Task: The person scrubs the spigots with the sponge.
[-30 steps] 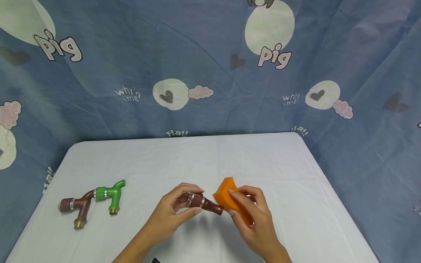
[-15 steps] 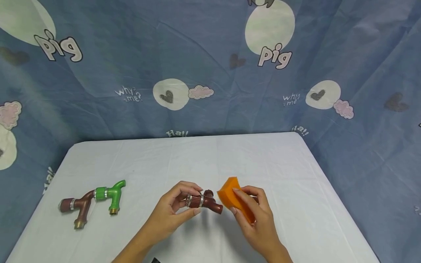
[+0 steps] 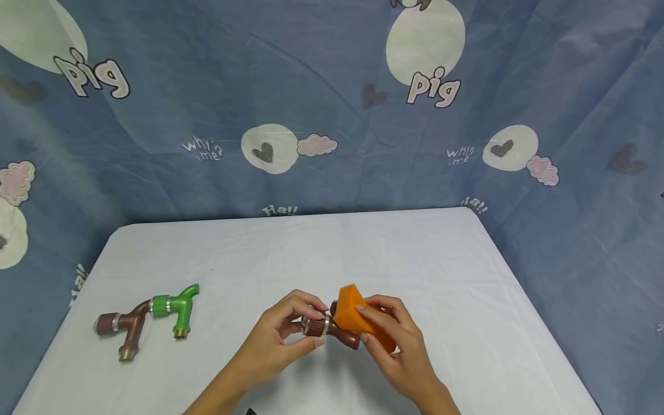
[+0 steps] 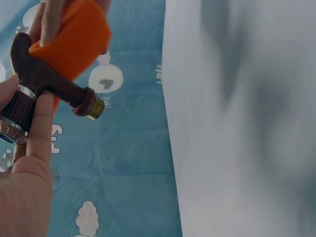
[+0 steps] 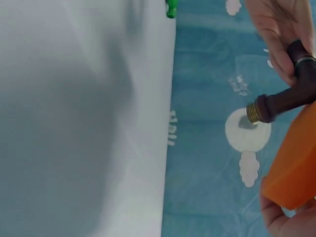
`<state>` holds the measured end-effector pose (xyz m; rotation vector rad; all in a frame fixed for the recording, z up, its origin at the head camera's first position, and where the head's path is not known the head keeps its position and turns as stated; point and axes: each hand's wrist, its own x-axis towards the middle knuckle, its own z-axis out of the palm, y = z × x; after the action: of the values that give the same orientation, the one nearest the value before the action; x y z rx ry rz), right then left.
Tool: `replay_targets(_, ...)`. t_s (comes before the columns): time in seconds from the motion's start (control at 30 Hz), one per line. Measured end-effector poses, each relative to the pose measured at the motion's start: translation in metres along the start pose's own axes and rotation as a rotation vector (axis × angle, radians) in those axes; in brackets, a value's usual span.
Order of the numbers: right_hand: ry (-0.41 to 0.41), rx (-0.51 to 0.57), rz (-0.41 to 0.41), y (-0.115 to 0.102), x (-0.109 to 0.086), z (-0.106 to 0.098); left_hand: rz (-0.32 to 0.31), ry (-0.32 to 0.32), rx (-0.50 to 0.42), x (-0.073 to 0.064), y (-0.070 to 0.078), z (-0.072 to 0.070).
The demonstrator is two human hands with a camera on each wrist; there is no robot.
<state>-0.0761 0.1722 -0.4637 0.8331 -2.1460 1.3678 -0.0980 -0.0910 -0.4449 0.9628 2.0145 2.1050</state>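
Note:
A dark brown faucet [image 3: 346, 336] with silver rings is held above the white table by my left hand [image 3: 280, 334], fingers and thumb around its ribbed knob end. Its brass threaded inlet [image 4: 97, 109] points away from the palm in the left wrist view. My right hand [image 3: 402, 340] grips an orange sponge [image 3: 363, 319] between thumb and fingers. The sponge lies against the faucet's body and covers part of it in the head view. In the right wrist view the sponge [image 5: 295, 158] sits right beside the faucet's stem [image 5: 289, 98].
On the left of the white table [image 3: 233, 259] lie a brown faucet [image 3: 132, 328] and a green faucet [image 3: 178, 305], end to end. A small black object [image 3: 251, 411] shows at the bottom edge. A blue printed cloth [image 3: 332, 104] hangs behind the table.
The sponge has moved left from a small gap onto the faucet's body. The faucet has been turned in my left hand, and that hand has shifted slightly right.

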Motion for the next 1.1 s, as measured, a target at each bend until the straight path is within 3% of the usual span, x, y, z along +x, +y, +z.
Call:
replay_targets(0.2,0.024,-0.087,0.018,0.003,0.001,0.007,0.012,0.005,-0.009,0.001,0.002,0.0)
replay_targets(0.4,0.053,-0.189,0.039,0.007,-0.001,0.009,-0.015,0.019,-0.017,0.002,0.003,0.001)
replay_targets(0.53,0.12,-0.165,0.024,0.006,-0.001,0.006,-0.034,0.038,-0.022,0.001,0.003,0.0)
replay_targets(0.7,0.215,-0.102,-0.06,0.0,0.001,0.006,-0.088,0.072,-0.046,0.0,0.005,0.0)
replay_targets(0.87,0.205,-0.068,-0.038,-0.003,0.0,0.014,-0.132,0.104,-0.11,-0.003,0.005,0.001)
replay_targets(1.1,0.167,-0.074,0.009,-0.004,-0.009,0.027,-0.135,0.135,-0.135,-0.004,0.006,0.0)
